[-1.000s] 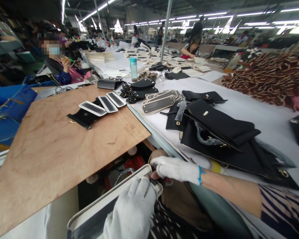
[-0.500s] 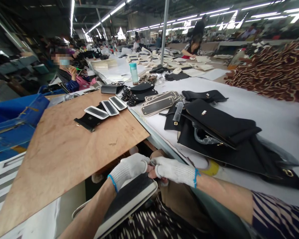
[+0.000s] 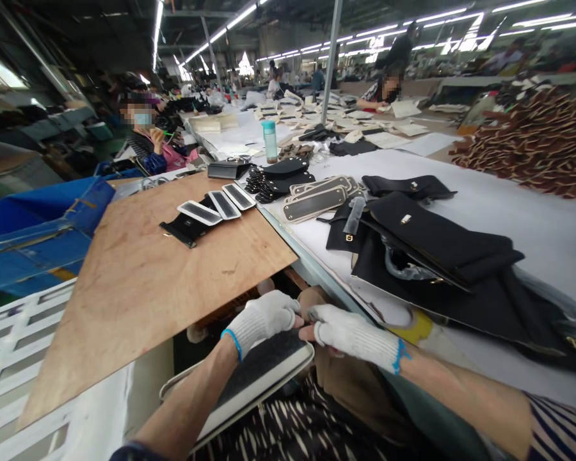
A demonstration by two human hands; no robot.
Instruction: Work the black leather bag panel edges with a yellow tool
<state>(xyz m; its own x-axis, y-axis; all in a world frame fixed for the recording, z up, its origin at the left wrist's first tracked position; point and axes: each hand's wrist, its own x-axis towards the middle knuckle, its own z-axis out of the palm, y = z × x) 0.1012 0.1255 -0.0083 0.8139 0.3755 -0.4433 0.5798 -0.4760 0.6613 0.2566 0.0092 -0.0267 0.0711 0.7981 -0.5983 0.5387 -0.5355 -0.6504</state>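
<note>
By the wooden tabletop (image 3: 139,307), a white-edged dark panel (image 3: 266,362) runs lengthwise from near left to far right, left hand (image 3: 267,315) nearer, right hand (image 3: 352,331) beside; fingers curled, grip unclear.

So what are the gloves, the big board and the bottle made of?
Gloves: probably knitted cotton, matte, with fine ribs near the cuffs. Board: seemingly plywood, smooth, with tan wood grain. Bottle: clear body, so plastic or glass; I can't tell which.

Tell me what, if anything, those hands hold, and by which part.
I cannot tell: left hand and right hand are at the far end of the panel, any grip hidden.
</note>
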